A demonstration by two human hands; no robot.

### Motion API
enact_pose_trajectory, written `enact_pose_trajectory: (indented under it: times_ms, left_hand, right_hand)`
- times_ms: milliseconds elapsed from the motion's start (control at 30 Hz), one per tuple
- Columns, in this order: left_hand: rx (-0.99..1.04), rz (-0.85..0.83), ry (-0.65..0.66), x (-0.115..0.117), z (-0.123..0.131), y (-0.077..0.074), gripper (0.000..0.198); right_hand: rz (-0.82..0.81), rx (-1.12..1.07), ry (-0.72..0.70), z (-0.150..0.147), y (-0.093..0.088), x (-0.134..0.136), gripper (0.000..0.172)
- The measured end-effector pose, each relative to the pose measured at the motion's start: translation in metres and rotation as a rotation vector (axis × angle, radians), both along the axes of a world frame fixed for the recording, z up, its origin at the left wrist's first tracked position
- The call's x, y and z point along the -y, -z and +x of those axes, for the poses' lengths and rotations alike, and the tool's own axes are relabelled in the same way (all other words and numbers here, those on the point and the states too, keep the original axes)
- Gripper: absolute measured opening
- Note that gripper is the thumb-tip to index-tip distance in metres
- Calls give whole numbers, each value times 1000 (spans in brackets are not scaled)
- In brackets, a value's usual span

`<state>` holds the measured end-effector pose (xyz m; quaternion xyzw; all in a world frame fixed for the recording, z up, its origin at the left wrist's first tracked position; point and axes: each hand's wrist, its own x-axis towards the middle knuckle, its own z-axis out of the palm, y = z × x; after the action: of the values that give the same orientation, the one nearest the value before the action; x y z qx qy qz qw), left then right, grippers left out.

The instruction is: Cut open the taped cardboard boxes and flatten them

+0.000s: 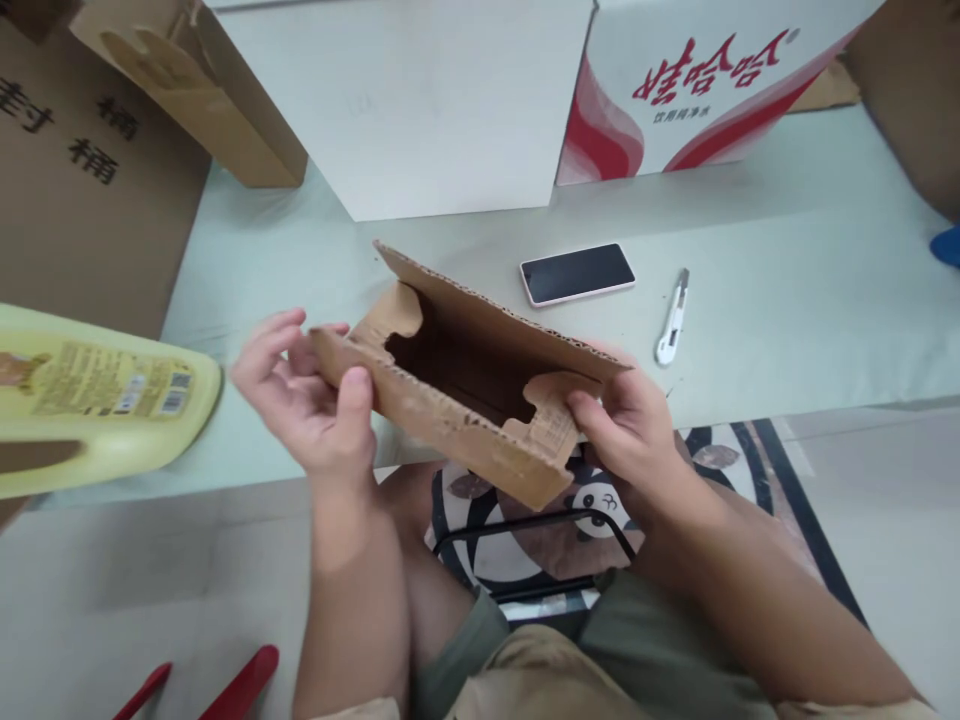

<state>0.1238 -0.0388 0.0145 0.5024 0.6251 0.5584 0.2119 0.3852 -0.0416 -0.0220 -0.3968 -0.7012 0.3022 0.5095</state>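
A small brown cardboard box point(457, 425) is held up between my two hands over the table's near edge, tilted, with its open top and dark inside facing me. Its long flap rises at the far side, and notched flaps fold in at both ends. My left hand point(307, 400) grips the left end, thumb on the near wall and fingers behind it. My right hand point(630, 420) is closed on the right end, thumb pressing the end flap; its other fingers are partly hidden. Beyond the box lie a phone point(577, 274) and a white utility knife point(673, 320).
A white box point(420, 110) and a red-and-white printed carton point(675, 90) stand at the back. Large brown cartons point(97, 190) and a yellow jug point(112, 400) are at the left. The pale table point(787, 260) ends just before my lap. Something blue point(946, 245) shows at the right edge.
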Motion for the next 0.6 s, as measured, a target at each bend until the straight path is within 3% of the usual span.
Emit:
enact_pose_trajectory:
  times_ms: [67, 133, 200, 300, 400, 533, 600]
  left_hand:
    - [-86, 118, -2, 1, -1, 5, 42]
    - [-168, 207, 44, 5, -2, 8, 33]
    - [-226, 210, 117, 7, -2, 8, 24]
    - [-262, 188, 175, 5, -4, 9, 27]
    - [-241, 180, 145, 0, -16, 17, 28]
    - [-29, 223, -30, -8, -43, 30, 27]
    - [88, 206, -92, -12, -53, 32, 26]
  right_hand:
    - [-56, -36, -169, 2, 6, 0, 33]
    - [-54, -109, -259, 4, 12, 0, 35]
    - [-53, -169, -313, 5, 17, 0, 39]
    - [-78, -217, -358, 5, 21, 0, 32]
    - [-159, -298, -295, 4, 24, -2, 39]
    - [-446, -221, 20, 4, 23, -8, 47]
    - [-558, -117, -57, 4, 18, -10, 54]
